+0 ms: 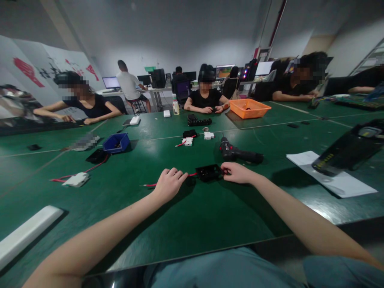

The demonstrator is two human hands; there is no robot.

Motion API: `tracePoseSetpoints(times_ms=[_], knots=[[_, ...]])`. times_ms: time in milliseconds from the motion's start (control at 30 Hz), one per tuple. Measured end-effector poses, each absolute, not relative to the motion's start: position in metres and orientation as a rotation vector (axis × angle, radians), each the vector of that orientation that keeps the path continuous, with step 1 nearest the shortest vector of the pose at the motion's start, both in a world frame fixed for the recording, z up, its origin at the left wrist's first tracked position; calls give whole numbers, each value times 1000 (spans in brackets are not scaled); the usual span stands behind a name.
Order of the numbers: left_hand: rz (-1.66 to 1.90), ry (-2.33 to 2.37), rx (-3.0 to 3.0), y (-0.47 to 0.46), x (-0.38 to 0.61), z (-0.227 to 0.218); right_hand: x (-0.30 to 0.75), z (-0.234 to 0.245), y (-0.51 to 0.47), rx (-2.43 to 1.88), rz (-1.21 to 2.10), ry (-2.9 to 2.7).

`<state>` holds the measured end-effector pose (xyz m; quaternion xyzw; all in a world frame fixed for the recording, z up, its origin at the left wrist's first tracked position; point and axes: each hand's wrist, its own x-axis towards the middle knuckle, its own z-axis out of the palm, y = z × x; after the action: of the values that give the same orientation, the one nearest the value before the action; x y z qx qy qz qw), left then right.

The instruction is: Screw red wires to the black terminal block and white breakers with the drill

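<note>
A small black open-topped plastic box [208,173] lies on the green table in front of me, its inner parts too dark to make out. My left hand [169,184] is closed over a red wire [192,174] that runs out of the box's left side. The wire's loose end shows to the left of that hand. At the box's right edge, my right hand [237,173] pinches with thumb and fingers. Just beyond it a black cordless screwdriver [240,153] rests on its side.
White modules [76,180] with red wires and a blue bin [116,143] are on the left. At right a black bottle [351,148] stands on white paper [354,188]. Farther back are an orange basket [249,112] and co-workers seated around the table. A white bar [30,232] lies front left.
</note>
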<state>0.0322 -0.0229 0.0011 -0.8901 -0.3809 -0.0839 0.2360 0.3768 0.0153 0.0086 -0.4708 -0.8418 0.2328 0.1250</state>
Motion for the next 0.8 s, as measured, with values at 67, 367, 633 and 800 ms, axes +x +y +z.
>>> tracePoseSetpoints(times_ms=[67, 367, 633, 800], knots=[[-234, -1037, -2436, -23, 32, 1, 377, 8, 16, -1378, 664, -2454], [-243, -1023, -2427, -22, 32, 0, 372, 14, 11, -1442, 595, -2457], [-247, -1037, -2440, -22, 32, 1, 372, 14, 12, -1443, 662, -2407], [-236, -1034, -2441, -22, 32, 1, 375, 11, 13, -1419, 704, -2389]])
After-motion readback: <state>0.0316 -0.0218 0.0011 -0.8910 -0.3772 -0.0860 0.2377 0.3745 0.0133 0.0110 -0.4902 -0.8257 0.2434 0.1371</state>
